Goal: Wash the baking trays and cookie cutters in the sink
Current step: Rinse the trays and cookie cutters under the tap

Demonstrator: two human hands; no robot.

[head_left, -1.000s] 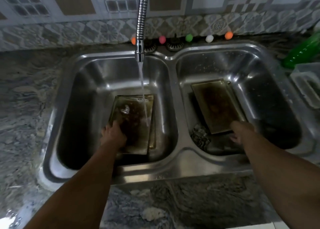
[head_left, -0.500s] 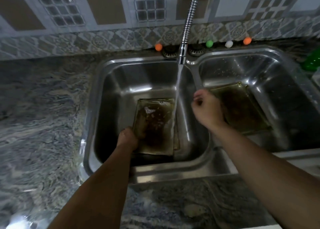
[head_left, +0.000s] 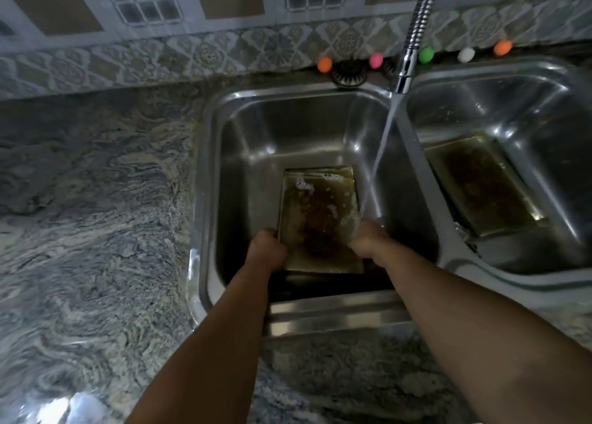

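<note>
my left hand (head_left: 267, 247) grips stained rectangular metal baking tray (head_left: 317, 218) | my right hand (head_left: 368, 239) grips its right edge | water stream (head_left: 382, 145) hits right hand

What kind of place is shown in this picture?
Most likely a home kitchen. A steel double sink is set in a stone counter, a flexible tap runs water, and a dirty baking tray lies in the left basin before a tiled wall.

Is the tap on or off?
On. A stream of water runs from the tap down onto the right hand at the tray.
</note>
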